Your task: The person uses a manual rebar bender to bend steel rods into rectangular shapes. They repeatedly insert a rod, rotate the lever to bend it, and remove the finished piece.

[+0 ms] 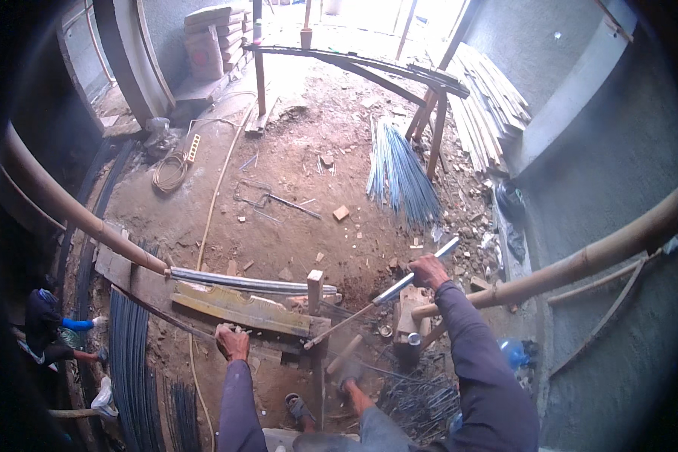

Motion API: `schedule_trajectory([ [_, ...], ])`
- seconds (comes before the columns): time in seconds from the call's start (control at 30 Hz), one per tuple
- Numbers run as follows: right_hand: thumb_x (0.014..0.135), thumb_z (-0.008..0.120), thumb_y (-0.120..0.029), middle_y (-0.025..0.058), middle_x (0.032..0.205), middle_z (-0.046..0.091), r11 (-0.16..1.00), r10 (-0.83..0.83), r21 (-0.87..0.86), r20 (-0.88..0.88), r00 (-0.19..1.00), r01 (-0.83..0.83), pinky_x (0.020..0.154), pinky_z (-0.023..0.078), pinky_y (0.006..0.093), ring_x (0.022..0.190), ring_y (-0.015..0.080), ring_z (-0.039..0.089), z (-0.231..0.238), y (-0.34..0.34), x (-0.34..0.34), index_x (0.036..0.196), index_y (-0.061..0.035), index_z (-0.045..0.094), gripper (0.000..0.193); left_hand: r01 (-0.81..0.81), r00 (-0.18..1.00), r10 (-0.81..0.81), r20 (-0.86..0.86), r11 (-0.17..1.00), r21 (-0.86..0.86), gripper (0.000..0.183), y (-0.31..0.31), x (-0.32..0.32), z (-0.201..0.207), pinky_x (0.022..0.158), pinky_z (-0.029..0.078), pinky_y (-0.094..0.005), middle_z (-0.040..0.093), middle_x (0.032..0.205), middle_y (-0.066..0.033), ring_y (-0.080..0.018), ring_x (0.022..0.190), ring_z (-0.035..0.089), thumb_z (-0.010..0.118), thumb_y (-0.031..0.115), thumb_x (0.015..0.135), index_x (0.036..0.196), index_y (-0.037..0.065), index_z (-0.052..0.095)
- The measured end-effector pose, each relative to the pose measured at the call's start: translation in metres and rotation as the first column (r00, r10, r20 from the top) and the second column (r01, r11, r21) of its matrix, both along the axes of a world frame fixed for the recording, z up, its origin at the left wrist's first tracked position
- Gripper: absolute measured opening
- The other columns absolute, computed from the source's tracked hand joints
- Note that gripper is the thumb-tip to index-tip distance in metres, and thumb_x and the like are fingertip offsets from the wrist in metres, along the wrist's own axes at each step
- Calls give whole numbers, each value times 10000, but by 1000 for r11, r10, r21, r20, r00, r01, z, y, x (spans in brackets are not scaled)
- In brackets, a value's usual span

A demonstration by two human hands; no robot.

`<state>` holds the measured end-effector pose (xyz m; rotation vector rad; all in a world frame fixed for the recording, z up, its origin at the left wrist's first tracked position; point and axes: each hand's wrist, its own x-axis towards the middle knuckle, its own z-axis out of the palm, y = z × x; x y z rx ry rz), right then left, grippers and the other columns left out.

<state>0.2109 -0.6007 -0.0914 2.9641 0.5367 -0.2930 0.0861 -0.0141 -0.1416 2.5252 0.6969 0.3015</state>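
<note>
My right hand [429, 270] is wrapped round a silvery metal pipe [394, 289], held at a slant. From the pipe's lower end a thin brownish rod [340, 325] runs down to the end of a wooden workbench. My left hand [233, 343] is closed at the near edge of the bench, beside a yellowish board [241, 310]; what its fingers hold, if anything, is too small to make out. Behind the board lies a bundle of grey metal tubes [252, 282]. A short wooden post [315, 288] stands up at the bench's right end.
Dark steel rods [132, 354] lie at left, near another person [49, 320] in a blue sleeve. Bamboo poles [90, 224] flank both sides. Cut steel rods [401, 177], a coiled cable [171, 172] and stacked sacks [205, 53] are farther off. Bent wire pieces [414, 399] lie near my feet.
</note>
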Motion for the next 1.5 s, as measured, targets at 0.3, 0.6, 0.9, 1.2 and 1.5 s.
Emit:
schedule_trajectory([
  [0.3, 729, 664, -178, 207, 800, 698, 876, -460, -33, 240, 855, 481, 723, 556, 485, 795, 385, 705, -45, 21, -303, 809, -109, 743, 131, 176, 979, -180, 101, 984, 40, 227, 8, -4, -14, 790, 514, -479, 689, 932, -221, -407, 883, 659, 708, 210, 800, 943, 34, 716],
  [0.6, 792, 693, -213, 223, 843, 707, 854, -511, -75, 56, 858, 514, 737, 563, 501, 830, 393, 712, -27, 19, -279, 893, -96, 753, 166, 100, 900, -92, 427, 995, 3, 545, -42, -106, -16, 1074, 409, -435, 547, 1302, -259, -393, 1227, 528, 629, 206, 939, 1383, -49, 441],
  [0.9, 802, 693, -199, 173, 734, 673, 982, -187, 51, 154, 970, 181, 646, 537, 487, 712, 373, 687, -16, -13, -263, 845, -84, 667, 125, -444, 775, -549, -313, -121, -888, 455, -221, -418, -57, 784, 507, -367, 615, 901, -91, -209, 872, 628, 466, 485, 1037, 968, 50, 584],
  [1.2, 904, 680, -308, 154, 677, 650, 978, -188, 145, 290, 938, 151, 551, 510, 468, 635, 363, 669, -35, -8, -273, 735, -88, 575, 297, -449, 824, -409, -391, -52, -892, 553, -216, -420, -32, 554, 499, -329, 515, 659, -36, -169, 557, 538, 503, 606, 984, 811, 80, 513],
  [1.5, 842, 709, -337, 170, 697, 679, 971, -217, 137, 178, 960, 194, 591, 539, 467, 667, 358, 697, -44, -11, -270, 775, -72, 635, 283, -442, 821, -434, -370, -76, -894, 579, -207, -421, -30, 539, 497, -337, 492, 641, -32, -163, 535, 525, 516, 623, 966, 793, 73, 466],
])
